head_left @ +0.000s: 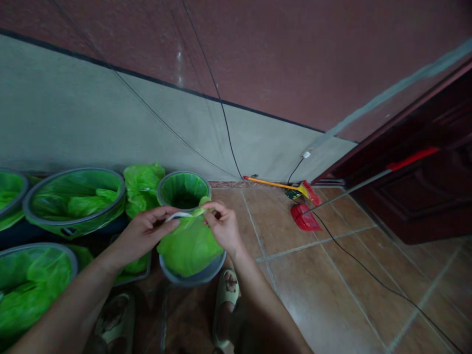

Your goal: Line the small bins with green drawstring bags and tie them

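A green plastic garbage bag (190,246) bulges up at the mouth of a grey-blue trash bin (191,281) in front of my feet. My left hand (157,228) is closed, pinching a white strip (179,215) at the left of the bag's top; whether it is a drawstring or a tie I cannot tell. Closed on the gathered neck of the same bag is my right hand (223,223), with a bit of green plastic sticking up past its fingers. The bag's lower part is hidden inside the bin.
Several lined bins, including a large bin (73,223), crowd the left. A small lined bin (184,189) and a loose green bag (143,187) stand by the wall. A broom (273,183), a red dustpan (306,218) and a black cable (368,275) occupy the right-hand floor.
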Tool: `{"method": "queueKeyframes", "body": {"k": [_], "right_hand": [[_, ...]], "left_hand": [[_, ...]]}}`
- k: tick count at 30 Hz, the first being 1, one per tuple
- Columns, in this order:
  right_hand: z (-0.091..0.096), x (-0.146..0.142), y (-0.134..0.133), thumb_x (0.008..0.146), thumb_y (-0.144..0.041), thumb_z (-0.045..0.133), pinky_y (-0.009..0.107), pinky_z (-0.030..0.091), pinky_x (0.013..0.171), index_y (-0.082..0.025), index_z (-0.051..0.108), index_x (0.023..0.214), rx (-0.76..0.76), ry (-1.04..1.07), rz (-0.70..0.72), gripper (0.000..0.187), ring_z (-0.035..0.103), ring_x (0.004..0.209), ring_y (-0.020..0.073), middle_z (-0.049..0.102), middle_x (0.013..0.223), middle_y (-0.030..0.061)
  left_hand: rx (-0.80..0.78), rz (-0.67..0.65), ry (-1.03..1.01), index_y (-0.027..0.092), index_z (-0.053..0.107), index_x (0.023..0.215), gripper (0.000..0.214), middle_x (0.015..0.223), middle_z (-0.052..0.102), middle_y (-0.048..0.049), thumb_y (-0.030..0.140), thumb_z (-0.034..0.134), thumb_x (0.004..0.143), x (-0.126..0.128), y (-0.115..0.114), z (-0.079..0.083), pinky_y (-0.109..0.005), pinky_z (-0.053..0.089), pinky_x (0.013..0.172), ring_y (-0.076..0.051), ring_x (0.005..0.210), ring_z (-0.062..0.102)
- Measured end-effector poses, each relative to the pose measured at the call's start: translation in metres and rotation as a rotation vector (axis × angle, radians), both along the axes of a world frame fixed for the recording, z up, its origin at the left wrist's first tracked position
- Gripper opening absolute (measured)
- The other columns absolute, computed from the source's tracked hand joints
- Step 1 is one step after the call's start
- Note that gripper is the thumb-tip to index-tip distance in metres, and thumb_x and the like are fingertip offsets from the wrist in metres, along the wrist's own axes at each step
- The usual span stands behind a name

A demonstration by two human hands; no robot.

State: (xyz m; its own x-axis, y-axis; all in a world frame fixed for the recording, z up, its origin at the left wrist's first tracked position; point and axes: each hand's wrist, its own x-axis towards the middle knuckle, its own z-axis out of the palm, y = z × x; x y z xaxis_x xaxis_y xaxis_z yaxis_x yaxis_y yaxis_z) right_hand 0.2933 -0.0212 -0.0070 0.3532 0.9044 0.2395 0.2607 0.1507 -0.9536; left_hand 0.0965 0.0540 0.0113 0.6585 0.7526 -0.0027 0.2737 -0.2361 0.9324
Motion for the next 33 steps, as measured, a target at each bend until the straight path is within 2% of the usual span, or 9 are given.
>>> {"method": "queueKeyframes", "body": {"k": [3,6,13,16,19,23,25,29,33], "right_hand": [[0.004,0.010,0.000,0.082,-0.031,0.057,0.021,0.046,0.055,-0.019,0.067,0.081,0.050,0.090,-0.086,0.016,0.061,0.059,0.0105,0.067,0.083,0.0004],[0.004,0.025,-0.001,0.083,-0.027,0.051,0.023,0.048,0.061,-0.019,0.064,0.075,-0.008,0.022,-0.164,0.017,0.063,0.062,0.0132,0.064,0.069,-0.0012],[-0.006,0.067,-0.016,0.080,-0.009,0.054,0.026,0.048,0.080,-0.015,0.076,0.084,-0.802,-0.758,-0.107,0.023,0.070,0.095,0.0217,0.077,0.096,0.0114],[-0.005,0.065,-0.020,0.084,-0.010,0.053,0.028,0.049,0.085,-0.015,0.078,0.094,-0.956,-0.897,0.016,0.028,0.069,0.104,0.0245,0.076,0.105,0.0145],[0.001,0.048,-0.019,0.084,-0.007,0.052,0.029,0.048,0.094,-0.017,0.076,0.107,-0.862,-0.848,0.082,0.034,0.067,0.110,0.0224,0.074,0.114,0.0115],[0.002,0.006,-0.017,0.084,-0.010,0.057,0.025,0.047,0.097,-0.019,0.065,0.126,-0.476,-0.616,0.242,0.044,0.065,0.110,0.0164,0.070,0.124,0.0057],[-0.001,-0.013,-0.017,0.085,-0.015,0.060,0.026,0.049,0.091,-0.019,0.064,0.126,-0.384,-0.566,0.327,0.041,0.066,0.104,0.0168,0.072,0.117,0.0056],[-0.008,-0.025,-0.019,0.088,-0.018,0.059,0.026,0.049,0.080,-0.019,0.072,0.102,-0.476,-0.612,0.313,0.019,0.067,0.088,0.0174,0.074,0.092,0.0043],[-0.008,-0.006,-0.023,0.088,-0.018,0.059,0.020,0.044,0.057,-0.017,0.069,0.080,-0.647,-0.416,0.443,0.014,0.061,0.058,0.0112,0.063,0.062,-0.0022]], "left_hand": [[0.117,-0.083,0.137,0.019,0.069,0.112,0.041,0.096,0.076,-0.0032,0.046,0.056,0.085,-0.005,0.003,-0.006,-0.026,0.053,0.074,-0.020,0.085,0.068],[0.287,-0.109,0.398,0.019,0.071,0.104,0.035,0.075,0.072,0.0002,0.037,0.047,0.087,-0.011,0.006,-0.011,-0.023,0.045,0.061,-0.017,0.067,0.064],[0.484,-0.160,0.540,0.022,0.075,0.090,0.032,0.075,0.075,-0.0017,0.037,0.048,0.086,-0.022,0.017,-0.018,-0.027,0.045,0.070,-0.018,0.070,0.065],[0.536,-0.194,0.530,0.022,0.075,0.087,0.031,0.076,0.076,-0.0018,0.033,0.046,0.087,-0.018,0.013,-0.022,-0.031,0.046,0.080,-0.019,0.072,0.066],[0.551,-0.225,0.512,0.022,0.073,0.086,0.033,0.083,0.076,-0.0022,0.030,0.041,0.092,-0.008,0.005,-0.025,-0.033,0.044,0.086,-0.018,0.077,0.067],[0.578,-0.252,0.519,0.021,0.068,0.077,0.031,0.079,0.075,-0.0026,0.027,0.042,0.093,0.005,-0.006,-0.029,-0.033,0.044,0.084,-0.018,0.078,0.067],[0.600,-0.255,0.506,0.020,0.069,0.078,0.028,0.080,0.075,-0.0035,0.024,0.044,0.092,0.009,-0.010,-0.031,-0.033,0.044,0.084,-0.018,0.079,0.067],[0.624,-0.286,0.531,0.021,0.069,0.080,0.023,0.081,0.075,-0.0034,0.015,0.048,0.086,0.009,-0.012,-0.034,-0.033,0.045,0.085,-0.019,0.080,0.068],[0.652,-0.258,0.643,0.023,0.069,0.079,0.025,0.083,0.077,-0.0027,0.008,0.049,0.080,0.006,-0.012,-0.034,-0.036,0.044,0.090,-0.021,0.087,0.069]]}}
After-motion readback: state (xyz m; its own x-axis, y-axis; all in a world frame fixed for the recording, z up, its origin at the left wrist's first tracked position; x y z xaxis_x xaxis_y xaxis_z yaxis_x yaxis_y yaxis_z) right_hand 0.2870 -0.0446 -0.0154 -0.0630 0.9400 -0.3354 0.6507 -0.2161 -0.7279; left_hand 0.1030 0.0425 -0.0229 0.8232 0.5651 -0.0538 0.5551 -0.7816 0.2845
